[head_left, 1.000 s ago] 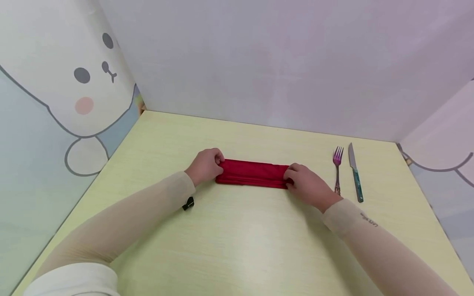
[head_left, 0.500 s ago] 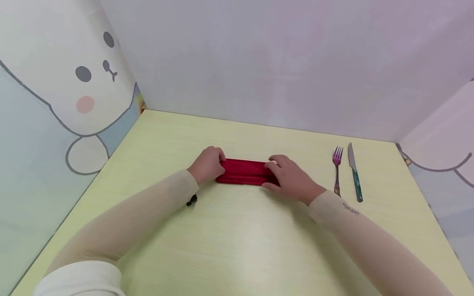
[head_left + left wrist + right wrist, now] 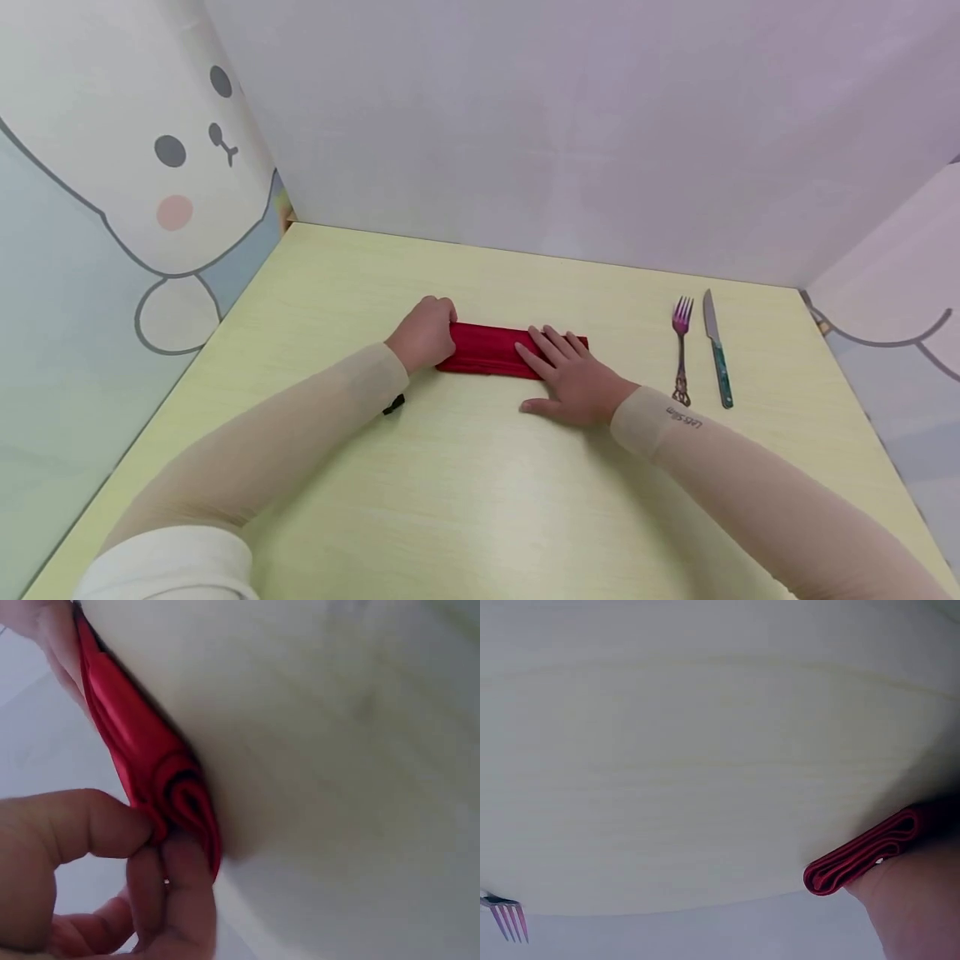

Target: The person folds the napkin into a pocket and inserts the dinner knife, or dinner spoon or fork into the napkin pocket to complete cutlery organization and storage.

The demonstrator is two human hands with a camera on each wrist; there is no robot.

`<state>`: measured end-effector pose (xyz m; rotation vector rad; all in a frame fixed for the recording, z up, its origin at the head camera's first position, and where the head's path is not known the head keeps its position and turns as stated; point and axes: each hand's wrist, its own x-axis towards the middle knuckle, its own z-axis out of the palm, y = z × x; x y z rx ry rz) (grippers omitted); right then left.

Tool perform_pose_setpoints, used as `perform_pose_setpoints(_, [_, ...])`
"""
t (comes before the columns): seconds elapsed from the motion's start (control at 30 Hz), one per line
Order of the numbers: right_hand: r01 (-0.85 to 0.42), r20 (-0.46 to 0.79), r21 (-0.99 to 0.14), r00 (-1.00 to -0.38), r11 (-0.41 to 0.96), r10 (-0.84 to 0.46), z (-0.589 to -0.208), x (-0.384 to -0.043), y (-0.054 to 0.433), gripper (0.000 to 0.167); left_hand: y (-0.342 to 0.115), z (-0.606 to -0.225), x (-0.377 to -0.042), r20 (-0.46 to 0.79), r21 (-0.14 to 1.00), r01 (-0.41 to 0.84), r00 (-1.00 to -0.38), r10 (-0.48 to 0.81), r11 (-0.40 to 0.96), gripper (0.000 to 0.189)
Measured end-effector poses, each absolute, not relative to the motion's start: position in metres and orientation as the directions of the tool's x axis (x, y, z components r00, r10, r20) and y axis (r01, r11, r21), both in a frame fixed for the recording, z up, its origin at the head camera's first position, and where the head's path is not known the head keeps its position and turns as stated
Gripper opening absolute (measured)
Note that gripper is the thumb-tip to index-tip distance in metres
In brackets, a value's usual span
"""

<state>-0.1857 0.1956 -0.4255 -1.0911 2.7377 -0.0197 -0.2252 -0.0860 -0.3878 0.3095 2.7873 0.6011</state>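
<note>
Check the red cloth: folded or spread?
Folded. The red cloth forms a narrow strip in the head view, and both wrist views show layers doubled over at its ends.

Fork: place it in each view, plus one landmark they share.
Head: the fork lies right of centre, left of the green-handled knife.
Left wrist: not in it.
Right wrist: the fork is at the lower left edge, handle cut off.
Landmark: the folded red cloth, in all three.
</note>
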Motion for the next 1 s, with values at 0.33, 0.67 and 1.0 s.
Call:
perform_pose_setpoints(0.33, [-0.708, -0.122, -0.085, -0.691, 0.701, -0.712, -0.427, -0.189, 0.198, 0.097, -0.067, -0.383, -0.207, -0.183, -0.065, 0.589, -0.801, 0.57, 0.806, 0.076])
perform_pose_setpoints(0.67, [-0.739, -0.193, -0.071, -0.649, 0.67, -0.736, -0.432, -0.194, 0.194, 0.104, -0.073, -0.397, -0.192, -0.39, -0.105, 0.697, -0.685, 0.615, 0.709, 0.084])
perform_pose_setpoints(1.0, [-0.732, -0.176, -0.086, -0.656, 0.675, -0.734, -0.432, -0.191, 0.206, 0.1, -0.078, -0.414, -0.194, -0.419, -0.041, 0.684, -0.673, 0.609, 0.728, 0.103])
